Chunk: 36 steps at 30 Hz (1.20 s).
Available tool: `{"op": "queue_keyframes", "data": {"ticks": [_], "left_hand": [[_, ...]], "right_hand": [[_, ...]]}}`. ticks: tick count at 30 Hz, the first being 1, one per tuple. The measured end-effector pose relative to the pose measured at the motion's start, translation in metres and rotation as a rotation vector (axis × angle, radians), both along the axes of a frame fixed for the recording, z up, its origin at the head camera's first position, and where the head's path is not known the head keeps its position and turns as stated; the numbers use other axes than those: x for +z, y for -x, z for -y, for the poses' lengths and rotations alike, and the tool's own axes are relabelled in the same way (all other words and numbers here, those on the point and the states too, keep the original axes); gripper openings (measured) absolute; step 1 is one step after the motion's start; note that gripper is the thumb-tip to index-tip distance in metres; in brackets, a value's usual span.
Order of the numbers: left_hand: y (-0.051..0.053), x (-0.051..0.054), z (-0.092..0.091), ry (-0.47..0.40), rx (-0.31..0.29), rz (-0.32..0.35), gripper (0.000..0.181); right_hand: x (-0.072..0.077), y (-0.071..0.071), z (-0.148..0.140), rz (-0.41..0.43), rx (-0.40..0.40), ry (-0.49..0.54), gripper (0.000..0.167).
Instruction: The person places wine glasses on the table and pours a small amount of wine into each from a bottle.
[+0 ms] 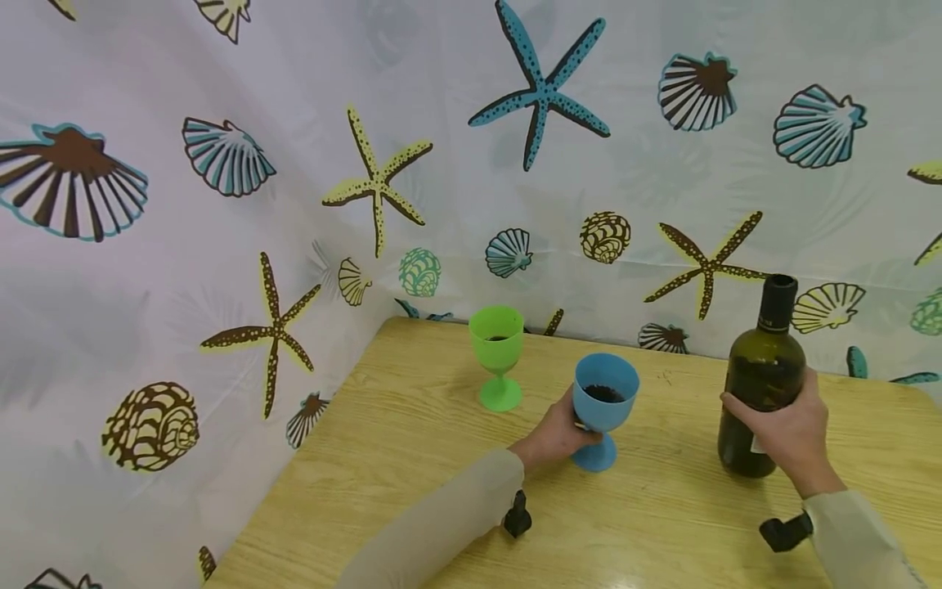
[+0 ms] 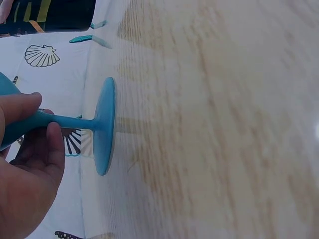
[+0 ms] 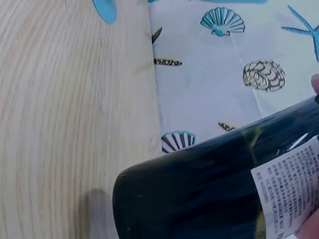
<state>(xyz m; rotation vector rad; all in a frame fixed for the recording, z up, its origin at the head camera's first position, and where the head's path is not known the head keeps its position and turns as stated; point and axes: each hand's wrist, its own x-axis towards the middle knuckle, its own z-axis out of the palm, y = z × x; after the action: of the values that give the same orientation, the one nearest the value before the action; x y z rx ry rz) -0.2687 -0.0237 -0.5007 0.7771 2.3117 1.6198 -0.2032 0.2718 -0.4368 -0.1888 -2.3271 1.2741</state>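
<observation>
A blue goblet (image 1: 598,411) with dark liquid in it is in my left hand (image 1: 553,433), whose fingers and thumb grip the lower bowl and upper stem. Its round foot (image 2: 103,127) is at the tabletop; whether it touches is unclear. My right hand (image 1: 797,427) wraps around the body of a dark green wine bottle (image 1: 765,368), which stands nearly upright with its mouth uncovered. A white printed label (image 3: 289,194) shows on the bottle in the right wrist view. Behind and left of the blue goblet stands a green goblet (image 1: 496,353), also holding dark liquid.
The light wooden table (image 1: 397,442) extends beneath everything. A pale curtain (image 1: 434,164) printed with starfish and shells hangs along the table's back and left edges. Black wrist mounts (image 1: 518,515) sit at both sleeves.
</observation>
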Motion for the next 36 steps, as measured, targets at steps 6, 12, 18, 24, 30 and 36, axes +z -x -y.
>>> {"op": "queue_keyframes", "data": {"ticks": [6,12,18,24,30,36], "left_hand": [[-0.001,-0.001,0.0,-0.01,-0.001,0.002,0.076],[0.0,-0.001,0.0,-0.023,-0.004,0.013,0.078],[-0.001,-0.001,-0.001,-0.026,0.005,0.018,0.077],[-0.002,0.0,-0.002,-0.02,0.019,0.007,0.077],[0.001,-0.001,-0.004,-0.014,0.032,0.006,0.076],[0.003,-0.001,-0.005,-0.008,0.045,0.007,0.077]], "right_hand": [[-0.007,0.002,-0.011,-0.001,-0.056,0.045,0.09],[-0.012,0.005,-0.017,-0.001,-0.119,0.115,0.089],[-0.016,0.01,-0.021,-0.038,-0.172,0.155,0.09],[-0.022,0.014,-0.026,-0.056,-0.202,0.175,0.089],[-0.027,0.018,-0.031,-0.048,-0.204,0.195,0.09],[-0.03,0.022,-0.037,-0.038,-0.202,0.225,0.091]]}}
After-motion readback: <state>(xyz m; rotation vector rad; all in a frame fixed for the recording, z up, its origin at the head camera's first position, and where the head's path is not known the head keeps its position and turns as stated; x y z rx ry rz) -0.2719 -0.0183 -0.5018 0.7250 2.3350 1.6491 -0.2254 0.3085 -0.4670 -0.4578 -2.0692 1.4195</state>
